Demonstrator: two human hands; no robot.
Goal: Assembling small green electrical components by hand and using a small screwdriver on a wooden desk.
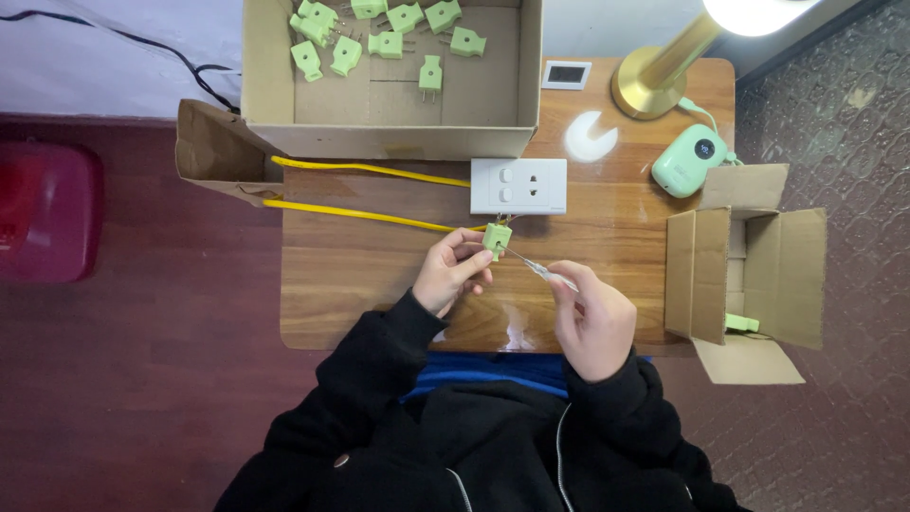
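In the middle of the frame, a green plug [497, 237] was pinched by the closed left hand [450, 273] above the bench [379, 275]. A thin screwdriver [542, 270] was gripped by the closed right hand [592, 318], its tip touching the plug. A screw seemed to be worked; steady turning was needed.

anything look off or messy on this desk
Mostly tidy. The green plugs lie scattered at all angles in the big cardboard box, and the smaller box overhangs the table at its right edge.
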